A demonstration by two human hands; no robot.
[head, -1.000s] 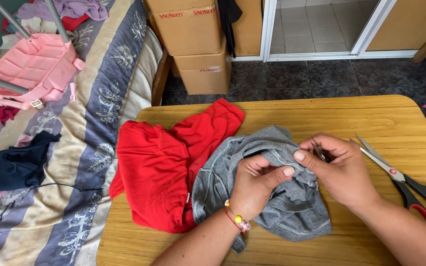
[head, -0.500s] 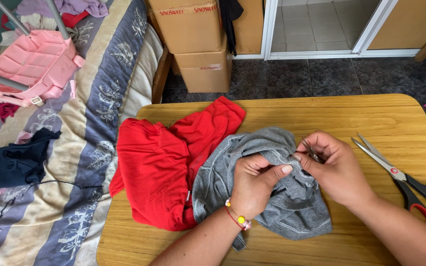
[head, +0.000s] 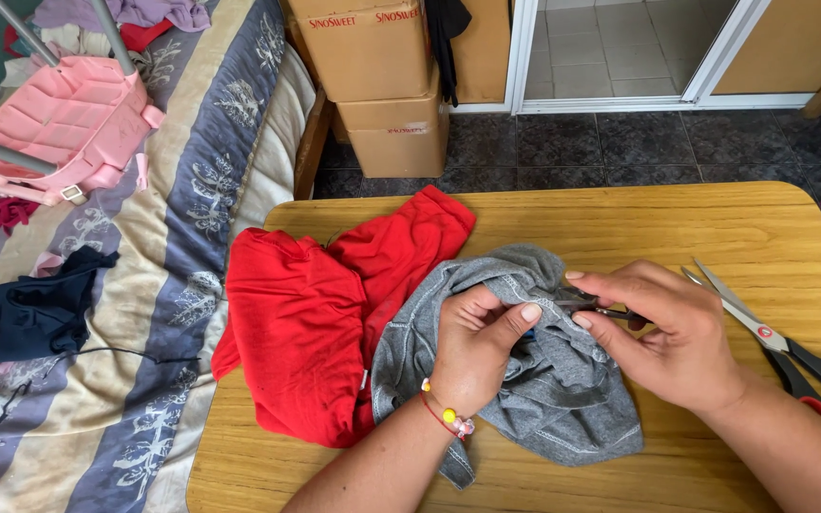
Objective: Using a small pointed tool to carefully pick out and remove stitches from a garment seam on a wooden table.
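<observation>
Grey garment [head: 544, 399]: soft, crumpled knit with stitched seams, lying on the near middle of the wooden table [head: 620, 228], its left edge overlapping the red garment.
Left hand [head: 472, 347]: rests on the grey cloth, thumb and fingers pinched together on a raised fold; a red cord bracelet with a yellow bead circles the wrist.
Right hand [head: 662, 332]: fingers closed on a small dark metal tool [head: 593, 306] pressed against the same fold; the kind of tool cannot be told.
Red garment [head: 325, 313]: smooth, rumpled cloth spreading to the table's left edge.
Scissors [head: 781, 347]: steel blades, black and red handles, lying just beside the right wrist, untouched.
Surroundings: striped floral bedcover [head: 173, 285] on the left with a pink plastic piece [head: 68, 119] and a dark garment [head: 35, 313]; stacked cardboard boxes [head: 382, 85] beyond the table on dark floor tiles.
</observation>
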